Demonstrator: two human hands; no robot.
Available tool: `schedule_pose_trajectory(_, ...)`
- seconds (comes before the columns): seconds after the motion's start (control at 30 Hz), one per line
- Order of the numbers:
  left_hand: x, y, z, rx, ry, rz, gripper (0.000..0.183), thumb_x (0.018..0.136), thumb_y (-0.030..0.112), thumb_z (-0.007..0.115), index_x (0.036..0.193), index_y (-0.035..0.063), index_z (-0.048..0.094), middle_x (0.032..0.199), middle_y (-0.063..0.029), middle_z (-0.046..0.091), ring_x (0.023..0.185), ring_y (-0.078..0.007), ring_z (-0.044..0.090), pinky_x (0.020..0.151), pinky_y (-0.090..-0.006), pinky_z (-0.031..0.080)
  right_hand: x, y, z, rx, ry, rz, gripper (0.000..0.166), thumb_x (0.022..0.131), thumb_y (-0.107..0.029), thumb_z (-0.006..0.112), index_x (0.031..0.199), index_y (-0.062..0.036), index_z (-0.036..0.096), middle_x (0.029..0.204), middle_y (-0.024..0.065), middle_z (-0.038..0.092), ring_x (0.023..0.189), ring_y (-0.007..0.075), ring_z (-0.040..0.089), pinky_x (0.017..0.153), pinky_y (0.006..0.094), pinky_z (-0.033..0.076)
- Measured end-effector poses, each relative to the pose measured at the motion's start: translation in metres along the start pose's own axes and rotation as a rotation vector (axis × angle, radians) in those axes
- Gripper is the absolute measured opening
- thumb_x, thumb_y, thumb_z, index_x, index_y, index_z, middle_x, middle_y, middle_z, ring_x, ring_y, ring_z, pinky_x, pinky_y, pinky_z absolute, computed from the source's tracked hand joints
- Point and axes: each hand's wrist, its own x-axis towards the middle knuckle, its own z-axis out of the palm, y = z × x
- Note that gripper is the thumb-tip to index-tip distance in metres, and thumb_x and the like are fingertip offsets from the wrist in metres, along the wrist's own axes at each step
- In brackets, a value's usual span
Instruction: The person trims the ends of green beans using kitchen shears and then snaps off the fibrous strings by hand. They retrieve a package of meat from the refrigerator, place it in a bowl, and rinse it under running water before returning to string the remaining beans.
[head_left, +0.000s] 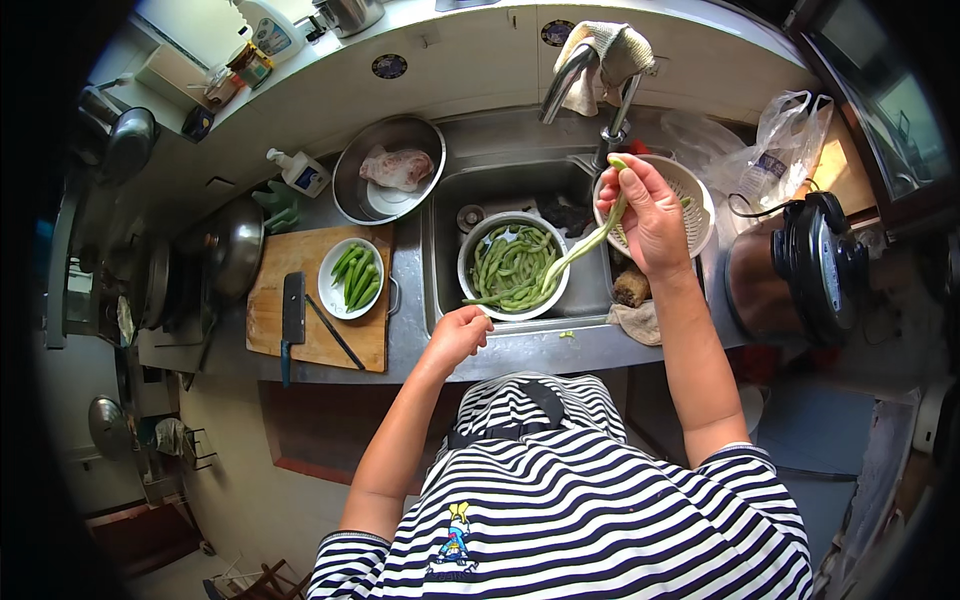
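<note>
My right hand (652, 217) is raised over a white plastic colander (701, 195) and pinches a long pale green bean (600, 236), which hangs down towards the bowl. More than one pod may be in that grip. At the near left rim of the bowl, my left hand (459, 337) has its fingers pinched together on a small piece of green bean (488, 319). A bean tip pokes out just above that hand. Between the hands, a metal bowl (463, 277) of green beans (517, 262) in water sits in the steel sink (442, 225).
On the left, a wooden cutting board (262, 300) bears a cleaver (293, 307), a dark stick-like utensil (334, 331) and a plate of okra (355, 277). Behind are a basin (341, 172) with raw meat (397, 169) and a faucet (621, 112). An electric cooker (787, 270) stands right, near plastic bags (780, 150).
</note>
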Motion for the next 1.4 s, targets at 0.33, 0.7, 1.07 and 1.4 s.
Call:
schedule_pose_trajectory(0.33,0.003,0.033,0.03,-0.145,-0.103,0.2,0.013,0.089,0.014,0.047,0.091,0.0025,0.054,0.074,-0.0031,0.059,0.054,-0.0076,0.051,0.052,-0.0236,0.045,-0.002,0.027,-0.016,0.088,0.202,0.063,0.023,0.09,-0.019,0.059,0.11,-0.0075,0.059,0.092,0.002,0.062,0.08,0.011,0.06,0.07,0.0284,0.053)
schedule_pose_trajectory(0.7,-0.001,0.039,0.038,0.662,0.215,0.626,0.021,0.092,0.022,0.046,0.084,0.0024,0.048,0.076,-0.0198,0.06,0.069,-0.0414,0.057,0.059,-0.0493,0.045,-0.008,0.034,-0.031,0.073,0.211,0.173,0.024,0.091,-0.018,0.059,0.112,-0.0066,0.057,0.094,0.0044,0.062,0.082,0.0115,0.06,0.072,0.0294,0.054)
schedule_pose_trajectory(1.07,0.006,0.041,0.038,0.814,0.397,0.868,0.016,0.075,0.016,0.055,0.066,0.0037,0.051,0.063,-0.0124,0.058,0.055,-0.0322,0.058,0.048,-0.0406,0.046,-0.049,0.059,-0.005,-1.312,-0.567,-0.408,0.034,0.075,-0.017,0.069,0.107,-0.0053,0.062,0.109,0.0101,0.06,0.101,0.0286,0.053,0.088,0.0397,0.043)
schedule_pose_trajectory(1.4,0.018,0.037,0.05,-0.216,0.036,0.438,0.026,0.09,0.019,0.045,0.07,0.0038,0.049,0.057,-0.0026,0.045,0.052,-0.0081,0.041,0.048,-0.0267,0.037,-0.063,0.069,0.015,-0.879,-0.22,-0.278,0.013,0.083,-0.008,0.062,0.095,-0.0031,0.061,0.085,0.0101,0.061,0.076,0.0247,0.06,0.07,0.0312,0.049)
